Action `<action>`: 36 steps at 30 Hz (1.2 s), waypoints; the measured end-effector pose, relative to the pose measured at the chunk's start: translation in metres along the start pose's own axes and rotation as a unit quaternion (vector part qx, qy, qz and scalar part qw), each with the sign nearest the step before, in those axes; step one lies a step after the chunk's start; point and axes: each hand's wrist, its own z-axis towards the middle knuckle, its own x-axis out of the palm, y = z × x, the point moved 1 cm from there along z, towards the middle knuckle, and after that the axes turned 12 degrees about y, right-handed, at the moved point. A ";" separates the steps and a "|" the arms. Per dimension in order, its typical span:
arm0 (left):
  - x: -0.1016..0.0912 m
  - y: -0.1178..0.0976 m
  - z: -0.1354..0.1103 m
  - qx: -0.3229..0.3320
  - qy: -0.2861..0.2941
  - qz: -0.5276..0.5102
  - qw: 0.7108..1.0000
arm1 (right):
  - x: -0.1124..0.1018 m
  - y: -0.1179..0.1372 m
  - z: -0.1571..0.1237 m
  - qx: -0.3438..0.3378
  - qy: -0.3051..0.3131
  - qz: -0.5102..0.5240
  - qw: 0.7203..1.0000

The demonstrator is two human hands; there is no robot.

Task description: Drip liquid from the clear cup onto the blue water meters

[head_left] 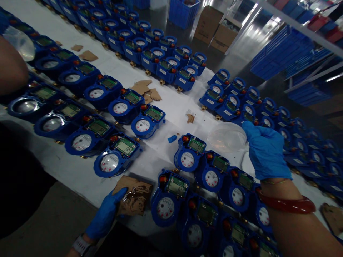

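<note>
My left hand point(105, 214), in a blue glove, grips a torn piece of brown cardboard point(135, 200) smeared with dark, glossy liquid. Its thumb lies on top, the other fingers mostly hidden underneath. My right hand point(266, 150), also gloved in blue, pinches the rim of a translucent plastic bowl point(226, 137) above the white table covering. Near both hands stand blue water meters with exposed green circuit boards and round dials, such as one meter point(166, 198) right of the cardboard and another meter point(187, 153) left of the bowl.
Several rows of blue meters point(160, 60) line the white table point(174, 103). Cardboard scraps point(147, 89) and a small blue piece point(172, 139) lie between them. At left, another person's arm point(12, 67) is beside a translucent container point(20, 43). Blue crates point(183, 12) and cardboard boxes point(214, 28) stand beyond.
</note>
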 end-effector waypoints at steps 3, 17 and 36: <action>-0.004 0.012 0.006 0.003 0.001 -0.013 1.000 | -0.001 -0.001 -0.001 0.000 -0.003 -0.001 1.000; -0.001 -0.004 -0.001 0.025 -0.001 0.057 0.998 | -0.006 0.001 -0.003 0.006 -0.007 0.000 1.000; 0.010 -0.012 -0.007 -0.030 -0.024 -0.001 0.999 | -0.013 -0.002 -0.002 0.004 -0.018 -0.003 1.000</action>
